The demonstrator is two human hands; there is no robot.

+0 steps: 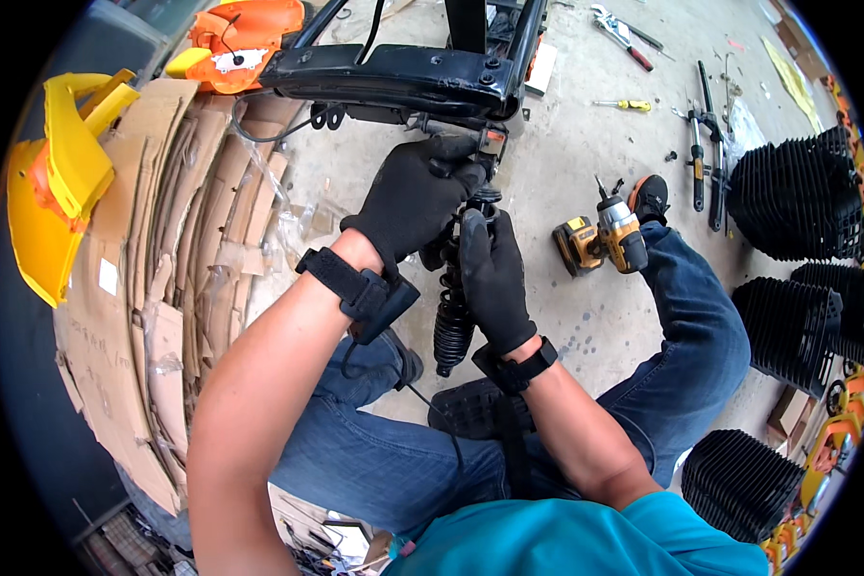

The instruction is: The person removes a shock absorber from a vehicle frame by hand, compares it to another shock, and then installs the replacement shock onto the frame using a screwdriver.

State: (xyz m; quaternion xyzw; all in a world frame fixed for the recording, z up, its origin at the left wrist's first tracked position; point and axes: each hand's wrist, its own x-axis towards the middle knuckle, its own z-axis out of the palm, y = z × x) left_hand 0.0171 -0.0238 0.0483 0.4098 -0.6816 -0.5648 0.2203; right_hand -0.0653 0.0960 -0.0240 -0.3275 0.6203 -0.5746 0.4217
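Note:
Both my hands wear black gloves and meet under the end of a black metal frame (394, 75). Below it a black coil-spring shock absorber (454, 326) hangs nearly upright, its top close to a bracket (492, 144) on the frame. My right hand (494, 278) is closed around the shock absorber's upper part. Just above it, my left hand (418, 192) is closed, fingertips pinched beside the bracket. What sits between those fingertips is hidden by the glove.
A yellow cordless driver (619, 235) stands on the floor near my right foot. Farther off lie a screwdriver (624, 105) and an adjustable wrench (619, 34). Stacked cardboard (163, 259) and a yellow plastic panel (67, 182) are at left; black finned stacks (797, 192) line the right.

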